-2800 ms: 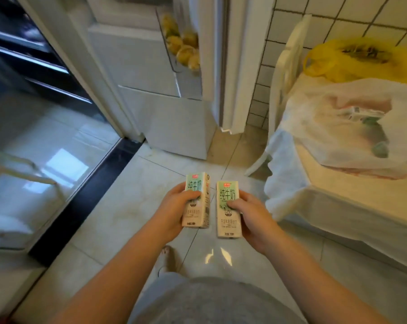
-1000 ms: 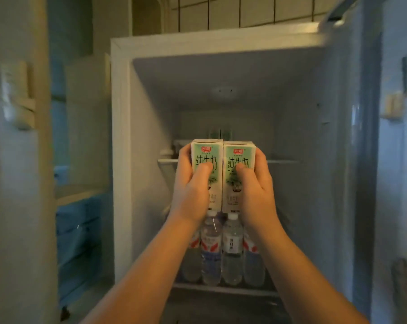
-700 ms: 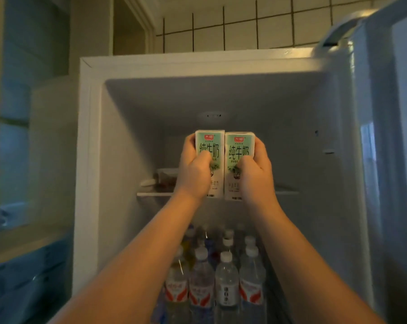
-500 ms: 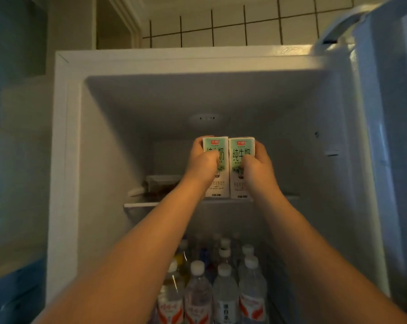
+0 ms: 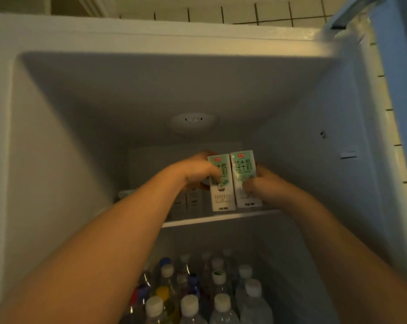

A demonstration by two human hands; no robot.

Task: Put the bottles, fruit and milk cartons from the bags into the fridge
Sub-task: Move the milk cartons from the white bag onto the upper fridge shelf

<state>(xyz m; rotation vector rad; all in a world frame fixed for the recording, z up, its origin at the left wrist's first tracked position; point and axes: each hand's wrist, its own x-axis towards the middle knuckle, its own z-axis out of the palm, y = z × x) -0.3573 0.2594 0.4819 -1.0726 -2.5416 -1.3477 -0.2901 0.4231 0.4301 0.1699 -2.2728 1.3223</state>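
Both arms reach into the open fridge (image 5: 57, 160). My left hand (image 5: 195, 171) grips a green-and-white milk carton (image 5: 222, 197), and my right hand (image 5: 261, 185) grips a second one (image 5: 243, 169) pressed against its right side. Both cartons stand upright with their bases at the front of the top glass shelf (image 5: 221, 218); whether they touch it I cannot tell. More cartons (image 5: 193, 202) stand in shadow on the shelf behind my left hand. Several capped water bottles (image 5: 221, 302) fill the shelf below.
The fridge door (image 5: 399, 113) stands open at the right edge. A round lamp housing (image 5: 194, 121) sits in the fridge ceiling. Tiled wall (image 5: 221, 15) shows above the fridge top.
I turned from the bags to the fridge, lifted both cartons past the bottle shelf and pushed them onto the top shelf; the view has moved closer in.
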